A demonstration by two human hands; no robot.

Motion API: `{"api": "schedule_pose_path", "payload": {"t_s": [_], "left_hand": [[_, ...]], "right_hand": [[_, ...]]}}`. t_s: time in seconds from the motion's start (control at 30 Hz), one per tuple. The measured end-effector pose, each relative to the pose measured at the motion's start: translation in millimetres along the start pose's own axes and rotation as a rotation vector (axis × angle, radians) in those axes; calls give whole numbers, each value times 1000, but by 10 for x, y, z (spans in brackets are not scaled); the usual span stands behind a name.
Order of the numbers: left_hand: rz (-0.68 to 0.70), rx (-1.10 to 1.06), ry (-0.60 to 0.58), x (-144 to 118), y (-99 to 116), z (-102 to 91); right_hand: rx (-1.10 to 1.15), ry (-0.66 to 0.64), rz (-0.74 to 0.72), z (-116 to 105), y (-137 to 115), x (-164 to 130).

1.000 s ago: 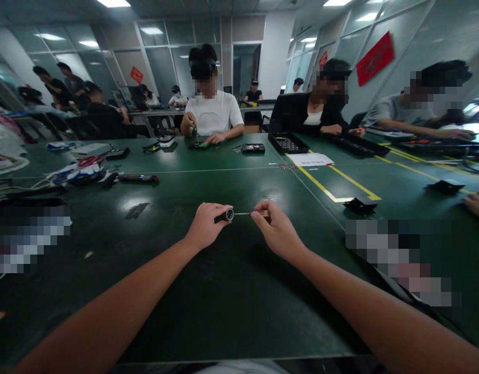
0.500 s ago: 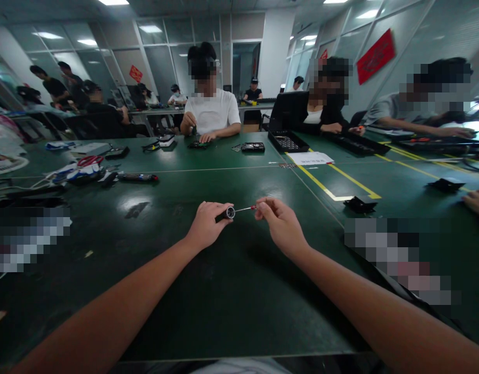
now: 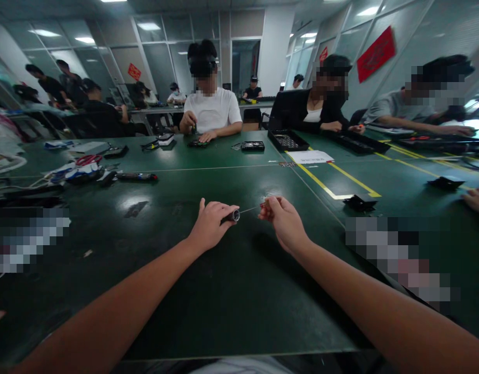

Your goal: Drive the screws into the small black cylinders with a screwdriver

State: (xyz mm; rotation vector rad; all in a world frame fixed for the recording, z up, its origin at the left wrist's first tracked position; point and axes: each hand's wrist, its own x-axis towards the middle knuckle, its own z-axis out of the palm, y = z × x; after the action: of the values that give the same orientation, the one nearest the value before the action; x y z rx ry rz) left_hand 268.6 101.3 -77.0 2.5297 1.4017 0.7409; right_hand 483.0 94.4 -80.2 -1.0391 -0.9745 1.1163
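The left hand (image 3: 211,224) is wrapped around a short dark cylinder of a handle (image 3: 230,216) with a bright metal ring at its open end, held just above the middle of the smooth, glossy green table (image 3: 231,301). A thin, straight metal bit (image 3: 249,210) runs from that ring to the right hand (image 3: 284,221), whose fingertips (image 3: 264,206) pinch its far end — blurred there. Toward the table's right edge lies a small black angular piece (image 3: 359,202) beside a yellow taped line (image 3: 325,187).
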Motion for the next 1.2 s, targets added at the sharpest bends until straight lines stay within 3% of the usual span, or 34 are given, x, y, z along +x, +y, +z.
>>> {"api": "schedule_pose_path", "payload": {"t_s": [0.2, 0.4, 0.8, 1.0, 1.2], "left_hand": [[43, -113, -4, -9, -14, 9], [-17, -232, 18, -9, -26, 22], [8, -290, 74, -6, -92, 67], [70, -246, 34, -9, -71, 71], [43, -239, 51, -26, -98, 67]], "right_hand": [[-123, -54, -125, -23, 1, -18], [-276, -103, -249, -26, -73, -70], [-320, -138, -274, 3, -128, -123], [-488, -56, -265, -18, -202, -149], [-467, -140, -279, -27, -197, -159]]}}
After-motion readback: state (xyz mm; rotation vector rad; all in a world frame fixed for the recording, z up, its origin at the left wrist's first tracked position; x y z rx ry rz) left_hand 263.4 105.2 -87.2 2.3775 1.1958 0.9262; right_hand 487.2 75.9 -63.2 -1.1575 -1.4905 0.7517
